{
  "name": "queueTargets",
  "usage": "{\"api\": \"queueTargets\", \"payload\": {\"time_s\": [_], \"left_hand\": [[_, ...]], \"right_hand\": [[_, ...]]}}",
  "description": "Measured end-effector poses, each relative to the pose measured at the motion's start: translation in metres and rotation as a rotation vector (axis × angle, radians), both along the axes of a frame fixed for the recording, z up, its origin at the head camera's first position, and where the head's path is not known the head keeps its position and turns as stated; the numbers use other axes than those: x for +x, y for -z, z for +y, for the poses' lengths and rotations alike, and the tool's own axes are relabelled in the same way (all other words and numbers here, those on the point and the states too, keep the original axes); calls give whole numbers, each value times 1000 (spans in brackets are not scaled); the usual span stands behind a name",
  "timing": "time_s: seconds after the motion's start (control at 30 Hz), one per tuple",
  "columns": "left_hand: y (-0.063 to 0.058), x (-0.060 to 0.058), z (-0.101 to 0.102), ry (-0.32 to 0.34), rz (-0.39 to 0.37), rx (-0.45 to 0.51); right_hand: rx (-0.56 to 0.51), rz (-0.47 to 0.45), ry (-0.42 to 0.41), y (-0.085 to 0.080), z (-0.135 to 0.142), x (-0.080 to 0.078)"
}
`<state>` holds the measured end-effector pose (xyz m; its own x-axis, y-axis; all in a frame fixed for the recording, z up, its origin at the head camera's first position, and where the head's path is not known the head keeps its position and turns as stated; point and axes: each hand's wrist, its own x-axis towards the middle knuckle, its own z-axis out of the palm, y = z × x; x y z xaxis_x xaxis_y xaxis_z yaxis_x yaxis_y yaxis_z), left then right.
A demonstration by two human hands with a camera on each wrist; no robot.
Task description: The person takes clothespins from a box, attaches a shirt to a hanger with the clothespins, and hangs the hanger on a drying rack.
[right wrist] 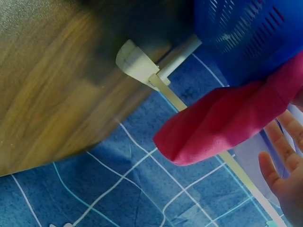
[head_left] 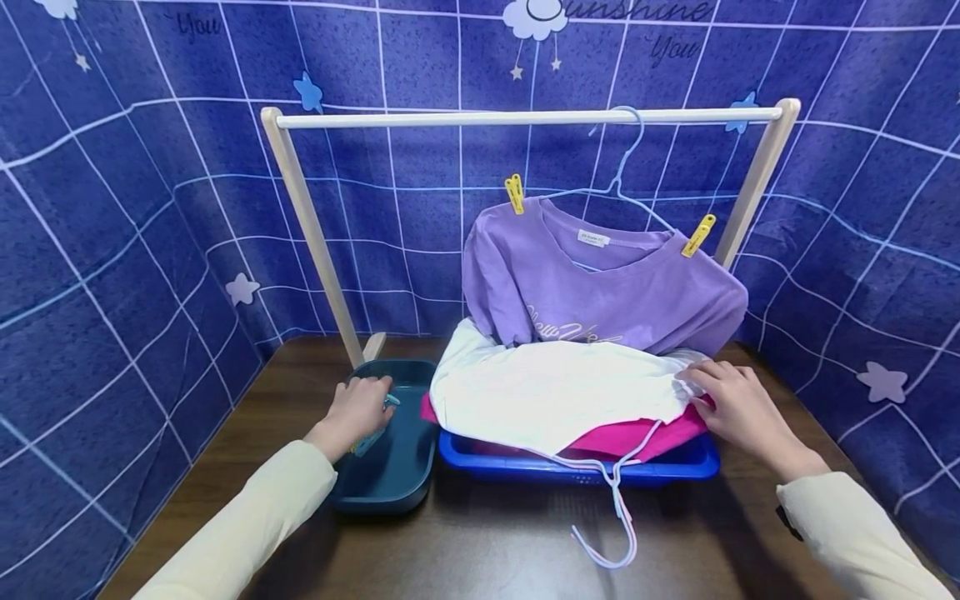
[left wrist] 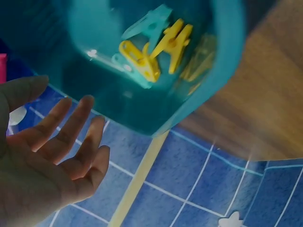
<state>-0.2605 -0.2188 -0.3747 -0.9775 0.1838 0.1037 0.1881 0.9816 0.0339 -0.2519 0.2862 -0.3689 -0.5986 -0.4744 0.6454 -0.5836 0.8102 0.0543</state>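
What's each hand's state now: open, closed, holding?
Left hand: open, holding nothing.
Right hand: at the white garment; can't tell whether it grips.

The white shirt lies across the blue basket.

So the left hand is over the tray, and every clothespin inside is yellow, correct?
Not every one: the left wrist view shows teal clothespins among the yellow ones in the tray. The left hand is indeed over it.
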Motion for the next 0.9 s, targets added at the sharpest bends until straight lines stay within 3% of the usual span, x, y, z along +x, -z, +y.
{"api": "queueTargets", "payload": {"time_s": [0.37,0.9], "left_hand": [[19,7,-7,-12,-35,-53],[40,11,-7,-14,-27,-110]], "right_hand": [[25,-41,-2,5,-3,1],[15,5,35,14,-3,2]]}}
